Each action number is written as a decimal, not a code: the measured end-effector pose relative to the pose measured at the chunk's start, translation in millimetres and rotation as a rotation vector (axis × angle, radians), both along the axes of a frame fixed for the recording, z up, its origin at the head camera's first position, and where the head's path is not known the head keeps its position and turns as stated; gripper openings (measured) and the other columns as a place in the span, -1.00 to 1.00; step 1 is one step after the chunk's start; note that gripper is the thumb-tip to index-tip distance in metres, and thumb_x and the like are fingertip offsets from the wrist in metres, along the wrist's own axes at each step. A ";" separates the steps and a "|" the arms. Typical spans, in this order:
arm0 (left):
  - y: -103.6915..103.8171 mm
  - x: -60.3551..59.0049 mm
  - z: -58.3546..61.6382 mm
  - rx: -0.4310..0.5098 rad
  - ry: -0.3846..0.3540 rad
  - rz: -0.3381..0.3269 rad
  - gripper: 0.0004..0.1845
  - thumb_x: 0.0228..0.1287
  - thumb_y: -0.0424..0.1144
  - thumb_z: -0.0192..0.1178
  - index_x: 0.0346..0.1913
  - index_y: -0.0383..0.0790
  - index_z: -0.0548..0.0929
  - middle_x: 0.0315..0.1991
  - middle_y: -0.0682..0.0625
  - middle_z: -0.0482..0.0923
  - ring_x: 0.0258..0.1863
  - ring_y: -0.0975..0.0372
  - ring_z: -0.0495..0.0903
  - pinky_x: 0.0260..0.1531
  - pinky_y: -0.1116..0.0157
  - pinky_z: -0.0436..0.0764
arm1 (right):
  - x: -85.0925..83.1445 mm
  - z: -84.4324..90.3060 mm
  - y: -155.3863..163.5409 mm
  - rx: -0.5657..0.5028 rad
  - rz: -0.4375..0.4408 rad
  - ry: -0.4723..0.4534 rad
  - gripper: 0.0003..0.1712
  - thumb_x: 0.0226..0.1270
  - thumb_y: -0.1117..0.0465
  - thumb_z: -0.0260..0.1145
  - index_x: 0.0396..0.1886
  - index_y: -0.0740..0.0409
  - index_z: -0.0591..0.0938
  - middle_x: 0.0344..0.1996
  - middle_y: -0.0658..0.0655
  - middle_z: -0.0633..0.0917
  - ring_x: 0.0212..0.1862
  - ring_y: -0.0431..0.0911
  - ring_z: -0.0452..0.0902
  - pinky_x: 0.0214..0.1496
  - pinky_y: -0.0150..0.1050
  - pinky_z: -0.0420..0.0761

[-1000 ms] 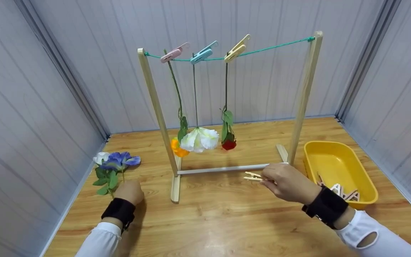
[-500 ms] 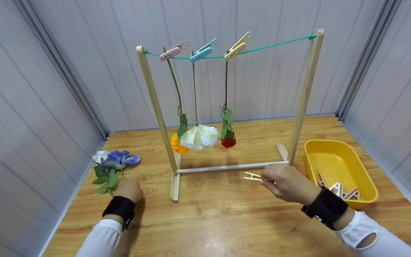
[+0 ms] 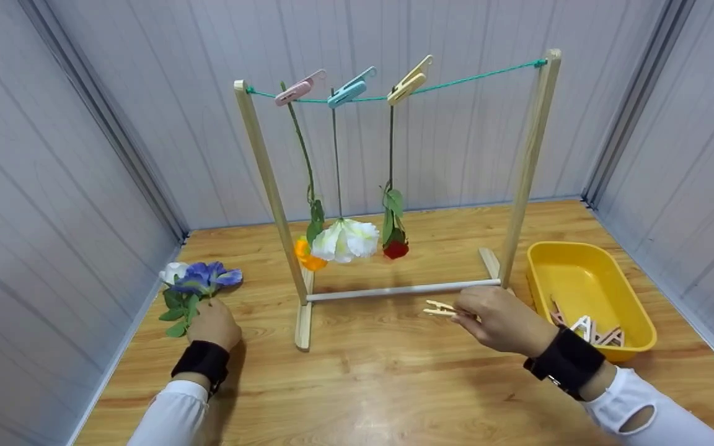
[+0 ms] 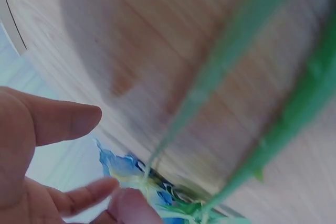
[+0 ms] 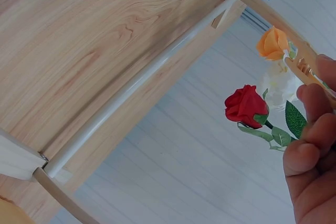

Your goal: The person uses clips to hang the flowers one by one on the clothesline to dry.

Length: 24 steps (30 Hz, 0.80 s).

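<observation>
The left hand [image 3: 213,323] grips the stem of the blue flower [image 3: 203,277] lying on the worktop [image 3: 382,371], bloom pointing away from the person, while the right hand [image 3: 501,319] pinches a wooden peg [image 3: 440,307] beside the rack [image 3: 394,289], its long axis pointing left.

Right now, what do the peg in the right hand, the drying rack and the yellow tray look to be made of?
The peg in the right hand looks like pale unfinished wood: matte, light tan. The drying rack also seems bare light wood, with faint grain on its posts; its line is green cord. The yellow tray looks like moulded plastic: even colour, rounded rim, slight sheen.
</observation>
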<state>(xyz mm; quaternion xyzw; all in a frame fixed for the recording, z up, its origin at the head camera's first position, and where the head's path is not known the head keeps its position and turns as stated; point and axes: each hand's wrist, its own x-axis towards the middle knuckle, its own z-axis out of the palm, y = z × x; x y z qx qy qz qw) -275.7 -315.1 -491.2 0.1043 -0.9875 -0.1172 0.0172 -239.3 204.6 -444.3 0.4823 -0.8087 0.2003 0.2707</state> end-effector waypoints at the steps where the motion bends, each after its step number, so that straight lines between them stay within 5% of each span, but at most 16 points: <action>1: -0.4 0.8 1.0 -0.011 -0.009 0.001 -0.36 0.45 -0.34 0.18 0.30 -0.87 0.27 0.17 -0.76 0.36 -0.20 -0.42 0.65 -0.18 -0.25 0.75 | 0.1 0.1 0.0 0.000 0.001 -0.001 -0.71 0.24 0.43 0.57 -0.41 0.10 0.59 -0.54 -0.05 0.51 -0.46 -0.31 0.35 -0.43 -0.44 0.39; 5: -15.9 -9.6 -9.9 -0.023 -0.068 -0.019 -0.37 0.46 -0.34 0.18 0.24 -0.96 0.32 0.02 -0.75 0.47 -0.21 -0.40 0.69 -0.18 -0.24 0.76 | 0.8 0.8 -0.3 -0.002 0.000 -0.013 -0.72 0.25 0.42 0.57 -0.41 0.09 0.60 -0.53 -0.05 0.53 -0.46 -0.31 0.36 -0.43 -0.44 0.40; 9: -47.6 -34.9 -44.2 0.009 -0.120 -0.057 -0.67 0.44 -0.34 0.21 -0.12 -0.69 0.69 -0.21 -0.55 0.67 -0.30 -0.29 0.73 -0.29 -0.15 0.76 | 1.2 0.9 -0.1 0.002 -0.001 -0.012 -0.72 0.25 0.42 0.57 -0.41 0.09 0.60 -0.53 -0.05 0.54 -0.45 -0.31 0.38 -0.43 -0.43 0.42; 14: -77.1 -56.9 -78.4 0.030 -0.134 -0.116 -0.78 0.43 -0.33 0.25 -0.36 -0.37 0.78 -0.35 -0.34 0.75 -0.43 -0.14 0.73 -0.45 -0.02 0.69 | 1.4 0.6 -0.2 0.000 0.003 -0.011 -0.73 0.25 0.43 0.56 -0.41 0.09 0.61 -0.52 -0.05 0.55 -0.45 -0.31 0.40 -0.43 -0.43 0.43; 24: -80.4 -64.2 -76.4 0.108 -0.180 -0.127 -0.81 0.38 -0.34 0.19 -0.34 -0.37 0.74 -0.36 -0.26 0.72 -0.43 -0.01 0.65 -0.40 0.07 0.57 | 2.2 0.4 -0.4 -0.009 0.002 -0.020 -0.70 0.26 0.43 0.56 -0.43 0.08 0.59 -0.54 -0.06 0.53 -0.45 -0.31 0.36 -0.41 -0.42 0.41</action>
